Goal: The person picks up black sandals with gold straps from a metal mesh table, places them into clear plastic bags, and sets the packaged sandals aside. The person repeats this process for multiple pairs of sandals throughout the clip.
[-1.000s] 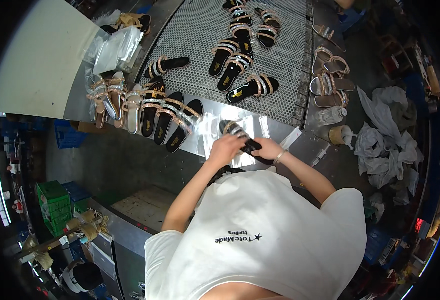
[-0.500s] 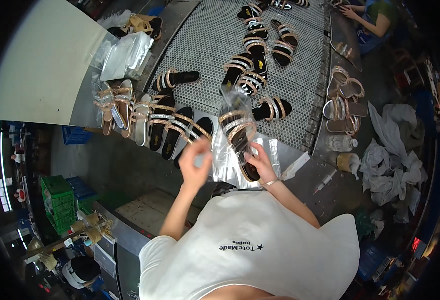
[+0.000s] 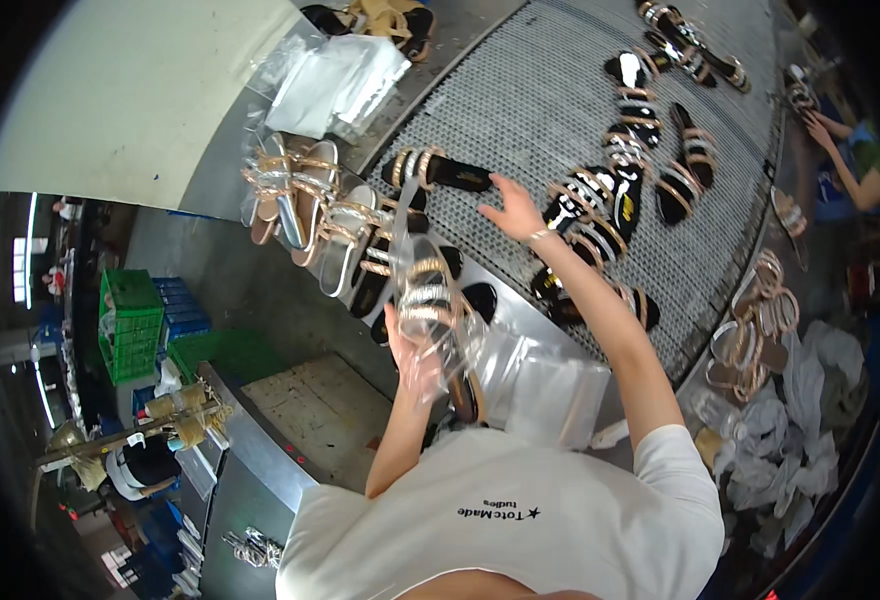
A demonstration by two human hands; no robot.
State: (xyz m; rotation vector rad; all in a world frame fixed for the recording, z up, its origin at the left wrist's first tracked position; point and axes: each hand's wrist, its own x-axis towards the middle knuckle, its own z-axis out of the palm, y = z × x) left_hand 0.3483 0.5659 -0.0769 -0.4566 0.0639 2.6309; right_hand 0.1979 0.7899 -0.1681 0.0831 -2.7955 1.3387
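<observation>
Nearest, along the bottom of the frame, is my white shirt [image 3: 510, 530]. Just above it, a little left of centre, is the bagged sandal [image 3: 428, 298], inside a clear bag [image 3: 468, 340] whose loose end sticks up past it. Its long axis runs steeply, the strapped toe end toward the top of the frame and the heel low and slightly right, toward my body. My left hand [image 3: 415, 365] is closed on it, cupped around its left side through the plastic. To the right of that, flat clear sleeves [image 3: 560, 395] lie on the metal edge. Left of my grip, a row of strappy sandals [image 3: 345, 240] lines the ledge, side by side and overlapping.

Farther up, near the centre, my right hand [image 3: 513, 208] is half open and grips nothing, thumb and fingers spread at the heel of a black sandal [image 3: 455, 174]; I can't tell whether they touch it. That one lies nearly level, heel to the right and straps to the left, on the perforated surface [image 3: 550, 90]. More black sandals [image 3: 625, 195] lie right of my hand, pointing various ways. A stack of clear bags [image 3: 335, 85] sits upper left, and at the upper right edge I see a co-worker's arm [image 3: 842, 165].
</observation>
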